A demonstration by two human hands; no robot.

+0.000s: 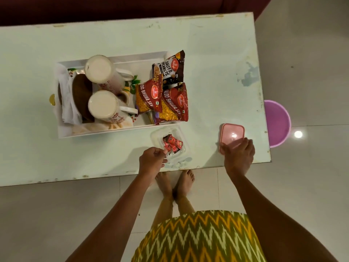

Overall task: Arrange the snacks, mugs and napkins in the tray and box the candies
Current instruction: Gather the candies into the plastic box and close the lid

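Note:
A white tray (pixel 105 133) on the pale table holds two white mugs (pixel 103 105), napkins (pixel 67 108), two red sev packets (pixel 174 104) and a dark salted-peanuts packet (pixel 172 68). In front of the tray's right end stands a clear plastic box (pixel 180 136) with several red candies (pixel 172 144) inside. My left hand (pixel 151 160) is at the box's near left corner, fingers pinched on a red candy. My right hand (pixel 238 155) rests on the near edge of the pink lid (pixel 232 135), which lies flat on the table to the right.
The table's near edge runs just below both hands, its right edge just beyond the lid. A purple plastic stool (pixel 277 122) stands on the floor past the right edge. A dark sofa (pixel 113 8) lies behind the table. My bare feet (pixel 174 181) are under the table's near edge.

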